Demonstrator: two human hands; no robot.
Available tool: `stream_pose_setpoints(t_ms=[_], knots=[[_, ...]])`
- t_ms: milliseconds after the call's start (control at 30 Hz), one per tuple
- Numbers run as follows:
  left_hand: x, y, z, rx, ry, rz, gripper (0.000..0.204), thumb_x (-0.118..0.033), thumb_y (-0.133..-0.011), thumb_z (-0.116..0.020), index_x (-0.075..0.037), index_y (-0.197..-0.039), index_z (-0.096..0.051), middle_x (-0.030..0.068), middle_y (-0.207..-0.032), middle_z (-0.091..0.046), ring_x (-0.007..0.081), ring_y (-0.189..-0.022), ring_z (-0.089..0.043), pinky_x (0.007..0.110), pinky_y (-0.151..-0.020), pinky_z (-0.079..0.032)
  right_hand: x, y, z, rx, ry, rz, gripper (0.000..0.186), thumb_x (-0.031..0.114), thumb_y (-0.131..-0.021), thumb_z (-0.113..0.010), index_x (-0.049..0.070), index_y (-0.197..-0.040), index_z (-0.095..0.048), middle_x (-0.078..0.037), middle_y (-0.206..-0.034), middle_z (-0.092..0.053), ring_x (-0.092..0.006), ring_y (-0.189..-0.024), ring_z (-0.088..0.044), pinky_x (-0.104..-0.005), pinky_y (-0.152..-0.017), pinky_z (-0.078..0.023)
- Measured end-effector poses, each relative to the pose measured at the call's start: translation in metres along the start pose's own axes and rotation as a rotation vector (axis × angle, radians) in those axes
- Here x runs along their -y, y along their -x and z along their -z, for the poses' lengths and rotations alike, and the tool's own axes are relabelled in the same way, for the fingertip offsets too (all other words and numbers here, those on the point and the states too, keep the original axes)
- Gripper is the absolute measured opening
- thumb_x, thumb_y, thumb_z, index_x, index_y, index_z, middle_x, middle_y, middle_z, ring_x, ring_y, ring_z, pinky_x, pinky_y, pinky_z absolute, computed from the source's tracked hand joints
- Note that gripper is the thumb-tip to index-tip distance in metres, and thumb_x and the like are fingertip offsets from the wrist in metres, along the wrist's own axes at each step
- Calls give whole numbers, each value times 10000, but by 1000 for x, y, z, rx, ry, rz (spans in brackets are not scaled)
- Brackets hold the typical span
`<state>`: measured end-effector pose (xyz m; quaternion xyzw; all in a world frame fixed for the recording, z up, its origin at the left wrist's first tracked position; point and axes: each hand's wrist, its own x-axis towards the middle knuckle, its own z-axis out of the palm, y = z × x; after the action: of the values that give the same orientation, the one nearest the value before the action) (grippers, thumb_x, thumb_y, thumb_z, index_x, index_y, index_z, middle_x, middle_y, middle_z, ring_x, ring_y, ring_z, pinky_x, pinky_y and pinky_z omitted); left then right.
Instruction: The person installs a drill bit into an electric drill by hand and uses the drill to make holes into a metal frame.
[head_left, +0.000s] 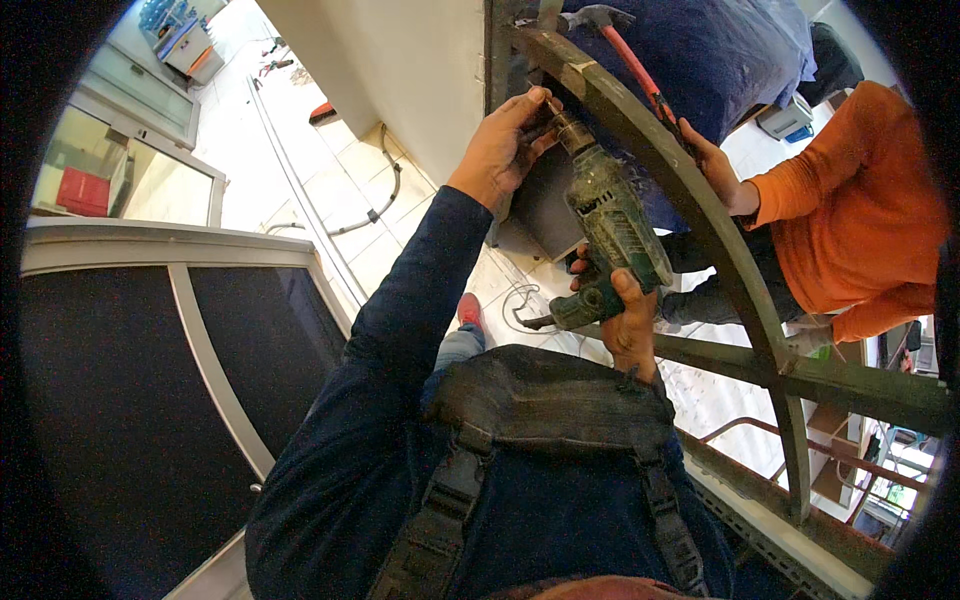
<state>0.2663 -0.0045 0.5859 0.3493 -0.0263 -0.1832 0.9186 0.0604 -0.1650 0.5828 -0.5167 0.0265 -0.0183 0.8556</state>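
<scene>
My right hand [632, 325] is wrapped round the handle of a worn green power drill [612, 215]. The drill tilts away from me, with its chuck [574, 132] toward the top. At that front end my left hand [507, 145] is closed, thumb and fingers pinching round the thin bit [553, 106], which they partly cover. Just right of the drill runs a dark curved metal bar [690, 185], part of a frame. Beyond the bar, a co-worker's hand [712, 165] grips a claw hammer [637, 62] with a red handle.
The co-worker's orange sleeve [815, 190] is close on the right. A straight metal rail [850, 390] crosses the curved bar. Left stands a dark-panelled door [110, 400]. A cable [390, 190] lies on the tiled floor [355, 240]. Blue sheeting [700, 50] covers something at the back.
</scene>
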Motion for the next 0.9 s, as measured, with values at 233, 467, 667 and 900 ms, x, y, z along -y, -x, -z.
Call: stream_pose_setpoints(t_ms=[233,467,667,900], knots=[[3,-19,-10,-79,27,-18,247,-270,-931,-670,-61,-1055,-622,49,-994,-656,178,-903,-636,331,-805,-570,-26,-27,8,-33,-115,-21,716,527,-889,-580,-36,-1316,-466,-183,-1140,-607,-249,-958,-641,-404,-813,-553],[2,-34,-4,17,30,-54,280,-308,-917,-667,-107,-1109,-625,14,-1017,-676,147,-919,-656,280,-764,-551,-32,-36,2,-51,31,135,709,498,-895,-566,-39,-1337,-425,-203,-1171,-581,-264,-969,-636,-414,-840,-540],[1,-45,2,155,160,-178,263,-296,-912,-678,-110,-1091,-630,9,-1037,-685,137,-950,-660,287,-797,-546,-29,-52,14,-20,104,160,781,525,-831,-626,-41,-1332,-432,-197,-1142,-591,-271,-953,-644,-455,-929,-512],[18,-57,-5,184,210,-311,244,-272,-913,-678,-113,-1094,-644,16,-1023,-695,160,-936,-667,367,-848,-552,-14,-62,25,9,140,131,880,581,-764,-698,-37,-1333,-434,-223,-1125,-592,-298,-934,-656,-457,-891,-545]])
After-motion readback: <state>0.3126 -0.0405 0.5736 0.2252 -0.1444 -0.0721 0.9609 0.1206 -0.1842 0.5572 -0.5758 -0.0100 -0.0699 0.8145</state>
